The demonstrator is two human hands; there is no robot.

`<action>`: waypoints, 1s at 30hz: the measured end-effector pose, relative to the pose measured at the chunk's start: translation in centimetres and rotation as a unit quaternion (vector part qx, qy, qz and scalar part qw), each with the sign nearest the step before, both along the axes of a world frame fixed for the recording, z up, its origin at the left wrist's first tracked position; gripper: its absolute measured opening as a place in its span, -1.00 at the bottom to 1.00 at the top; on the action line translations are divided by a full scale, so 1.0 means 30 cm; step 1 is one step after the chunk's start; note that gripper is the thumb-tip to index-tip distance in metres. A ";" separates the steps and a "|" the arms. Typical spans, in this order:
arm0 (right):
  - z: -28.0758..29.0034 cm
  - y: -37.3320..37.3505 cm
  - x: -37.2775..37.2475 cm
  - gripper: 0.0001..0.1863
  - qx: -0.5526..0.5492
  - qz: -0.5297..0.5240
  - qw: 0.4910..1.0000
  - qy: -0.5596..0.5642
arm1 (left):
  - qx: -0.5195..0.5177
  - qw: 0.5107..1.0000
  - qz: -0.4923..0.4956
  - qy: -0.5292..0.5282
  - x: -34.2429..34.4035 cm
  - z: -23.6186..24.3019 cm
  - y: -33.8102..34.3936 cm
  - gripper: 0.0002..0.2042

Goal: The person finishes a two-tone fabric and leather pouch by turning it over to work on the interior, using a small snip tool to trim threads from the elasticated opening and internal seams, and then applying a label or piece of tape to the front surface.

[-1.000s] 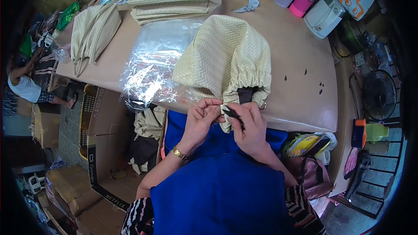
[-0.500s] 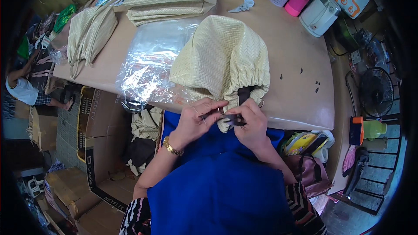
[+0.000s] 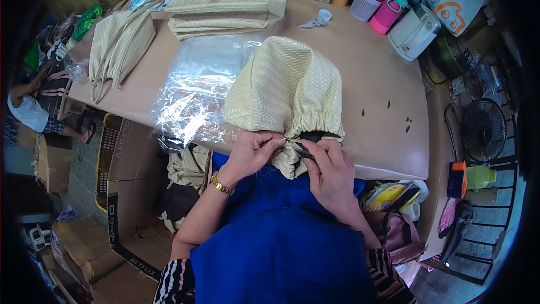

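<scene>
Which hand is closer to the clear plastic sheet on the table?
Left. The left hand pinches the cream quilted bag's gathered edge right beside the plastic sheet; the right hand works on the bag's far side, farther away.

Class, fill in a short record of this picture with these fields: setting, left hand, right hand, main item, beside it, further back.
setting: brown table seen from above
left hand: left hand pinches the gathered edge of the cream bag
right hand: right hand holds a small dark tool at the same edge
main item: cream bag, quilted, lying on the table
beside it: clear plastic sheet to its left
further back: folded cream bags, pink bottle, white appliance
</scene>
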State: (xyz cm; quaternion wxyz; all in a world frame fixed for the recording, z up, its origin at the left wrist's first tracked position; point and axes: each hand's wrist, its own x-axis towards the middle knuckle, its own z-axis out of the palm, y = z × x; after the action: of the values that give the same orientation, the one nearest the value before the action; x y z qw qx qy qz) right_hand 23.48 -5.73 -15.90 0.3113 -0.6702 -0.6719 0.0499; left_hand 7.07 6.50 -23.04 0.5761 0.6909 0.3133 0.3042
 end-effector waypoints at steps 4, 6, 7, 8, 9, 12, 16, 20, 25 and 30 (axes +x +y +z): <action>0.030 0.013 -0.011 -0.63 0.000 -0.005 0.999 -0.054 | 0.009 1.000 -0.002 -0.003 -0.010 -0.024 0.002 -0.82; 0.041 0.019 -0.010 -0.64 -0.004 -0.004 0.998 -0.066 | -0.020 1.000 -0.008 -0.020 -0.008 -0.020 -0.002 -0.83; 0.044 0.022 -0.010 -0.65 -0.006 -0.001 0.997 -0.078 | -0.021 1.000 -0.008 -0.020 -0.009 -0.019 -0.003 -0.83; 0.048 0.025 -0.009 -0.66 -0.008 0.002 0.996 -0.089 | -0.026 0.999 -0.020 -0.020 -0.010 -0.016 -0.004 -0.82; 0.053 0.026 -0.009 -0.66 -0.009 0.001 0.996 -0.090 | -0.031 0.999 -0.032 -0.019 -0.011 -0.014 -0.005 -0.81; 0.065 0.032 -0.006 -0.69 -0.025 0.011 0.993 -0.112 | -0.031 0.999 -0.025 -0.037 -0.014 -0.010 -0.011 -0.82; 0.072 0.037 0.004 -0.71 -0.022 0.023 0.993 -0.110 | -0.030 0.998 -0.038 -0.040 -0.019 -0.009 -0.004 -0.83; 0.056 0.042 0.007 -0.71 0.002 0.030 0.994 -0.101 | -0.035 0.996 -0.035 -0.076 -0.021 -0.002 -0.007 -0.83; 0.038 0.040 0.017 -0.66 0.017 0.039 0.996 -0.072 | -0.009 0.996 -0.040 -0.081 -0.035 0.012 -0.008 -0.81; 0.028 -0.002 0.022 -0.57 0.041 -0.024 0.995 0.084 | -0.159 0.984 -0.060 -0.060 -0.047 0.066 -0.065 -0.75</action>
State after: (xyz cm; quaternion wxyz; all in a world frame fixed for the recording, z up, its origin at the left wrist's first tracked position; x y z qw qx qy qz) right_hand 24.14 -5.78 -15.07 0.3945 -0.6667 -0.6284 0.0710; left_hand 5.66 4.56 -21.07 0.7134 0.5886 0.2807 0.2566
